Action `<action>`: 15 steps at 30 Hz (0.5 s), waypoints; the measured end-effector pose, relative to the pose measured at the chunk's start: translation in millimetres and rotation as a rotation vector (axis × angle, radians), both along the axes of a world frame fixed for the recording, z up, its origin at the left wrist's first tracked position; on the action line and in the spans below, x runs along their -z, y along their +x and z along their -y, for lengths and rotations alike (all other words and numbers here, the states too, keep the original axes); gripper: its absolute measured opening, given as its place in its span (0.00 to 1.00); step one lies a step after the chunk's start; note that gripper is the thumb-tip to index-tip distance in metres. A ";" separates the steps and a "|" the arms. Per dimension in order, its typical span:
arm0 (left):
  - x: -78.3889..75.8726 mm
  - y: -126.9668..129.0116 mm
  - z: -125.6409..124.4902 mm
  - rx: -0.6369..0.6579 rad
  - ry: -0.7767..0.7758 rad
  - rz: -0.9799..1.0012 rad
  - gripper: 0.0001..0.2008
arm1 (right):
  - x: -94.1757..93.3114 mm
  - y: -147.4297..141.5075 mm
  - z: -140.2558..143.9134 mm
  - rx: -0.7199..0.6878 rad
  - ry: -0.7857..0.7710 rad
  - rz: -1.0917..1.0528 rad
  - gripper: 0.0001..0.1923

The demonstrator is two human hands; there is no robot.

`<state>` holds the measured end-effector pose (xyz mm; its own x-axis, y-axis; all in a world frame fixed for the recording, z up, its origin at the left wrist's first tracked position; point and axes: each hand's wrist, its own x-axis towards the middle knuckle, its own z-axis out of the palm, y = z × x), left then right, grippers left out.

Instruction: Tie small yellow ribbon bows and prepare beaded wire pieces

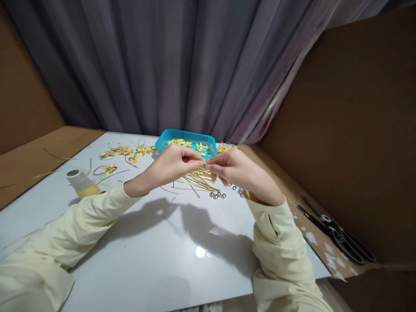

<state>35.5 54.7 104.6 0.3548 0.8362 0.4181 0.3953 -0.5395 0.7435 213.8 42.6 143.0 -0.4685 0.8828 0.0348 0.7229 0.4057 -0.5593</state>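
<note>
My left hand [172, 164] and my right hand [242, 171] meet above the middle of the white board [152, 268]. Both are closed in a pinch, fingertips almost touching. Whatever they hold between them is too small and too covered to make out. Behind and below the fingers lies a loose pile of thin gold wire pieces [195, 180]. Several shiny silver beads [217, 195] rest just in front of it. A blue basket [158, 144] with yellow fabric-like flowers [201, 148] inside stands beyond my hands.
Yellow flowers on wire loops [142, 150] are spread at the back left. A cone spool of yellow thread [85, 185] leans near my left forearm. Black scissors [338, 234] and white scraps [311, 237] lie on the brown surface at right. A grey curtain [172, 65] hangs behind.
</note>
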 end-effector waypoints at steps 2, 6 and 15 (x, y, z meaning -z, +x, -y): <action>-0.9 0.2 -0.3 -0.001 -0.015 -0.007 0.09 | 1.3 0.3 -1.0 -0.006 -0.014 -0.016 0.15; -3.9 1.6 1.0 -0.026 -0.061 -0.045 0.08 | 3.9 0.6 -3.9 -0.004 -0.060 -0.027 0.14; -10.3 -2.0 4.0 -0.008 -0.222 -0.074 0.09 | -0.4 6.1 -6.7 -0.055 -0.199 -0.080 0.12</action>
<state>33.6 50.7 114.9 0.3711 0.9075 0.1970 0.4566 -0.3630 0.8123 219.9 49.3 143.5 -0.5191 0.8490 -0.0985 0.6528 0.3194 -0.6869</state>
